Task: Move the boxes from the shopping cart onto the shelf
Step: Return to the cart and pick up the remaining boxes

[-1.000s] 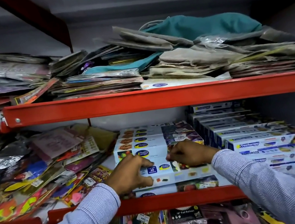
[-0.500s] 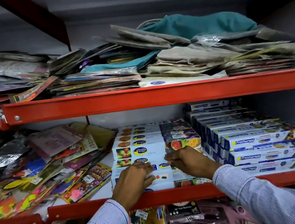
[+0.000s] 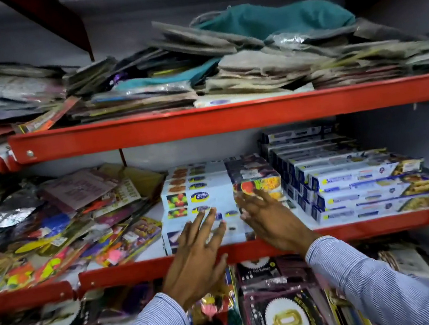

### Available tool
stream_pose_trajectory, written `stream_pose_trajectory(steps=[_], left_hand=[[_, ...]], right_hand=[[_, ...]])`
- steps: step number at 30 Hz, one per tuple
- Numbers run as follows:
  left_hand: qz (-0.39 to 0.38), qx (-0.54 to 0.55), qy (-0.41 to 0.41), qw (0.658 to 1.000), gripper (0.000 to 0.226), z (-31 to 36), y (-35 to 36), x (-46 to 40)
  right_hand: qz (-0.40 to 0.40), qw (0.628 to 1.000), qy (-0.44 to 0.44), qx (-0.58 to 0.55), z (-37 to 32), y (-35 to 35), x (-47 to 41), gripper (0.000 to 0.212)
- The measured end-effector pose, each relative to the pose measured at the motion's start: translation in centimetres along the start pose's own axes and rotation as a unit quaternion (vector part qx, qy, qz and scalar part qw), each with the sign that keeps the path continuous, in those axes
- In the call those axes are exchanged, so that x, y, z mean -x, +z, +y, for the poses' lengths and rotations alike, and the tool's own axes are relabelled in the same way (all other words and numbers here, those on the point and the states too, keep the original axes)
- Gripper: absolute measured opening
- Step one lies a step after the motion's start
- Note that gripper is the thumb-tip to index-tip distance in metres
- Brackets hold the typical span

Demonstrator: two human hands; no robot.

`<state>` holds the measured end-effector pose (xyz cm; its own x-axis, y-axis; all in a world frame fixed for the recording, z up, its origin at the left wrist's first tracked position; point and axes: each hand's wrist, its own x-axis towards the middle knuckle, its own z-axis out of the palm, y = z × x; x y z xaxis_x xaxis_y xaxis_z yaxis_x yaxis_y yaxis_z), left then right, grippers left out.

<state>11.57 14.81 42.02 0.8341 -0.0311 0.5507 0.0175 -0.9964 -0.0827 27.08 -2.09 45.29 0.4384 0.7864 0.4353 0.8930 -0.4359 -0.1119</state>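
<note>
A stack of white foil-wrap boxes with fruit pictures (image 3: 198,192) stands in the middle of the red-edged shelf (image 3: 382,224). My left hand (image 3: 199,258) hovers in front of the stack's lower boxes, fingers spread, holding nothing. My right hand (image 3: 268,218) is beside it, fingers apart, fingertips near the stack's right end. Both hands look blurred. The shopping cart is out of view.
A second stack of blue-and-white wrap boxes (image 3: 354,186) fills the shelf's right side. Loose colourful packets (image 3: 51,226) lie on the left. The upper shelf (image 3: 229,117) holds piled bags and a teal cloth (image 3: 276,20). Balloon packets (image 3: 281,315) hang below.
Both hands have let go of the front box and pulled back toward me with fingers spread. The box now sits on the stack.
</note>
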Motion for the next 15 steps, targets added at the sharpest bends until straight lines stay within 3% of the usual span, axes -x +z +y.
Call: stream_pose_trajectory(steps=[6, 15], left_hand=[[-0.013, 0.054, 0.013, 0.998, 0.064, 3.5, 1.4, 8.1], [-0.196, 0.150, -0.027, 0.969, 0.055, 8.7, 10.2, 23.7]], right_hand=[[0.027, 0.999, 0.044, 0.011, -3.0, 2.3, 8.7, 0.054], [-0.100, 0.982, 0.155, -0.046, -4.3, 12.8, 25.4, 0.056]])
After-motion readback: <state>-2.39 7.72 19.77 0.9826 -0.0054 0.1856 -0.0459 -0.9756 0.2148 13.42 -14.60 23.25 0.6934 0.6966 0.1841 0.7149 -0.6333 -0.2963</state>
